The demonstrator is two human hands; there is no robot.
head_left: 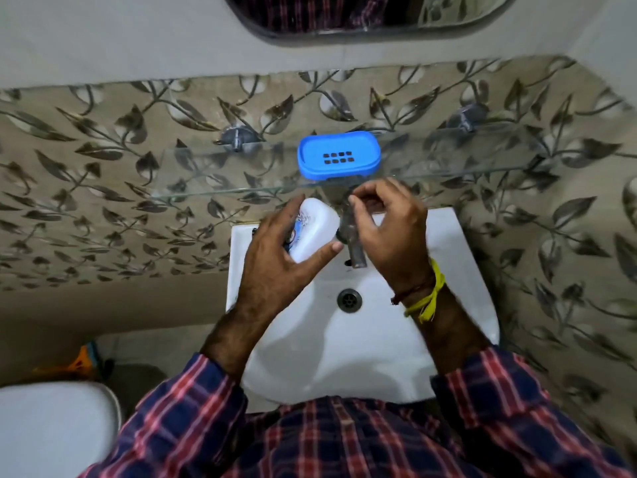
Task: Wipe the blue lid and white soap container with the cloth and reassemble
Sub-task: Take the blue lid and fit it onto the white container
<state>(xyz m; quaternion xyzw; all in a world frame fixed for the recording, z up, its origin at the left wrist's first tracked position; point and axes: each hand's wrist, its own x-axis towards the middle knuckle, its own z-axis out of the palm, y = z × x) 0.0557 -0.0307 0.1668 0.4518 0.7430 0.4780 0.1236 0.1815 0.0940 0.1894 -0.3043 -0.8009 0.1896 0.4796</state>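
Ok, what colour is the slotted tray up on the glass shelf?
Bright blue: the slotted tray on the glass shelf, with dark rectangular slots; the head view shows it.

blue lid (pixel 339 157) on shelf, white soap container (pixel 315 229) held

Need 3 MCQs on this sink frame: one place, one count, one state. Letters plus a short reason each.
1. Where is the blue lid?
A. in the sink
B. on the glass shelf
C. in the right hand

2. How many slots show in the lid?
A. eight
B. four
C. twelve

3. What is the left hand doing?
A. resting open on the sink rim
B. turning the tap
C. holding the white soap container

Key: 1 B, the lid sits on the shelf above the tap. 2 A, two rows of four. 3 C, the fingers wrap the container over the sink; the right hand holds nothing visible.
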